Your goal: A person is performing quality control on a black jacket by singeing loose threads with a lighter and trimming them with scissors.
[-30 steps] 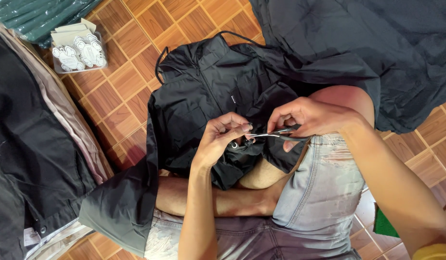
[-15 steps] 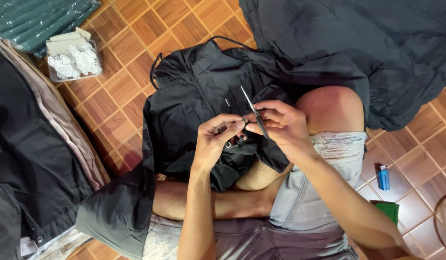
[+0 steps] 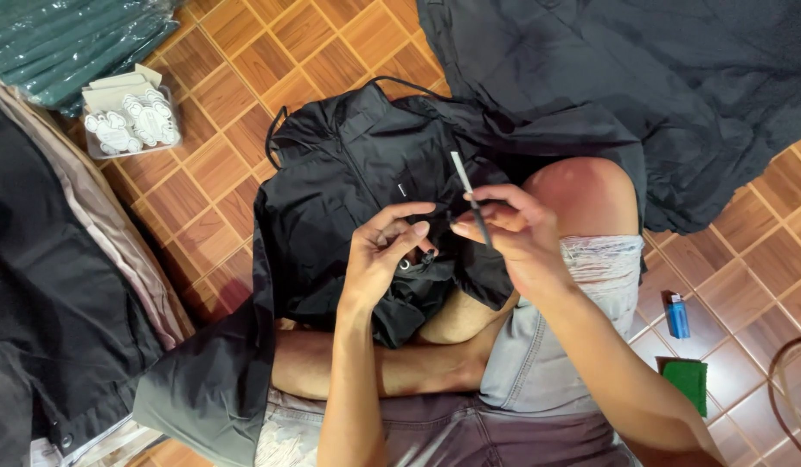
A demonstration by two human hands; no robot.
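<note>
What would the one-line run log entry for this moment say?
left hand: pinching black jacket | right hand: holding thin tool upright | seated on tiled floor | blue lighter nearby

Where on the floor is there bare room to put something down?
Bare tile lies between the green stack, the small white box and the black jacket. A smaller patch is at the right, around the blue lighter and green item. The middle is crowded: the left hand and right hand work over the jacket.
</note>
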